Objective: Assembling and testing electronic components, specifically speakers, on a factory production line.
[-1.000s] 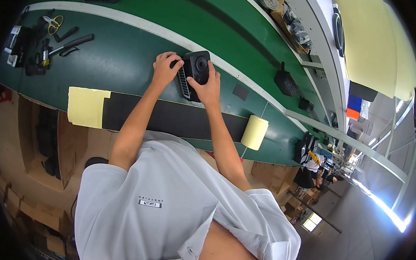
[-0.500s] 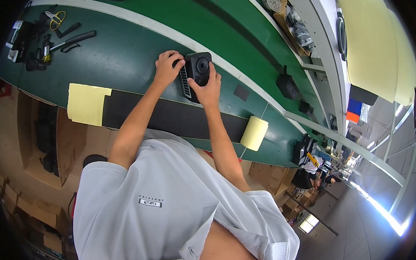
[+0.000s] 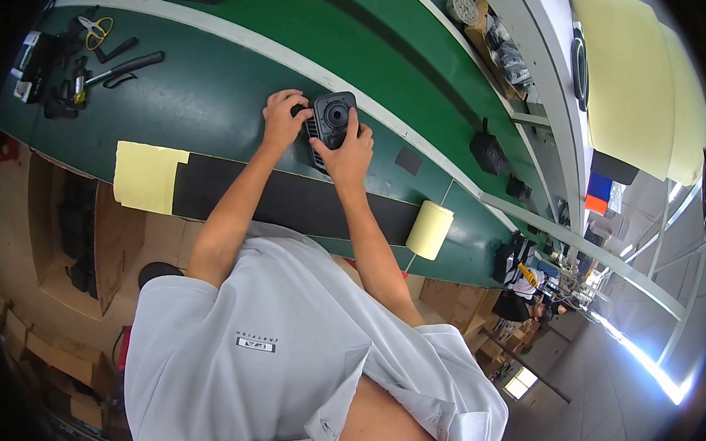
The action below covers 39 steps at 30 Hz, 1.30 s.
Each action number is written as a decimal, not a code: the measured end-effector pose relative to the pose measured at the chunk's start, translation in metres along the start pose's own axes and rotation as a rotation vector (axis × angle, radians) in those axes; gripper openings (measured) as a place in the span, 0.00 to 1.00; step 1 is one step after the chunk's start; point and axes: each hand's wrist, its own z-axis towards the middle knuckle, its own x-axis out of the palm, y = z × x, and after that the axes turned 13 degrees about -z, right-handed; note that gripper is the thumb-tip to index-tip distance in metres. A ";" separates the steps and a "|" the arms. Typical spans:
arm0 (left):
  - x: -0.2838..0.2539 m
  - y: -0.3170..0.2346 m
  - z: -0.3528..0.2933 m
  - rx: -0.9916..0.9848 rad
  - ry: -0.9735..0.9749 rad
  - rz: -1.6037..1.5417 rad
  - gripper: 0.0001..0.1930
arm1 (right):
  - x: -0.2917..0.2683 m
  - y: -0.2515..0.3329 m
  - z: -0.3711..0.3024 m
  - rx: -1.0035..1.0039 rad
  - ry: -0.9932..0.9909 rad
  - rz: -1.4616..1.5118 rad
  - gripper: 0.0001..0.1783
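Note:
A black box-shaped device (image 3: 335, 116) with a round, lens-like ring on its face and a slatted side is held over the green workbench (image 3: 213, 92). My right hand (image 3: 347, 155) grips its near right part, thumb on the slatted side's edge and fingers along the right edge. At the device's left side, my left hand (image 3: 282, 121) is closed, its fingertips curled close to the upper left edge. Something small and dark shows by those fingertips, too hidden to name.
A black strip (image 3: 288, 188) with a yellow sheet (image 3: 145, 176) runs along the bench's near edge to a yellow roll (image 3: 430, 230). Scissors (image 3: 94, 31) and a hammer (image 3: 118, 71) lie far left. A green conveyor belt (image 3: 314, 41) lies beyond a white rail.
The device has turned slightly, so its ringed face shows more and its slatted side less. My right hand has shifted a little left with it; my left hand stays at its left side.

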 end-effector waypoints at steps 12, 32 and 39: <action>-0.028 -0.022 0.032 0.421 0.106 0.383 0.10 | -0.007 0.003 0.002 0.012 0.055 -0.068 0.58; 0.010 -0.076 0.032 -0.135 0.108 0.631 0.18 | -0.017 -0.011 0.088 0.174 0.451 -0.322 0.35; 0.019 -0.056 0.020 -0.188 -0.002 0.461 0.19 | 0.053 -0.048 0.051 0.206 -0.067 0.149 0.18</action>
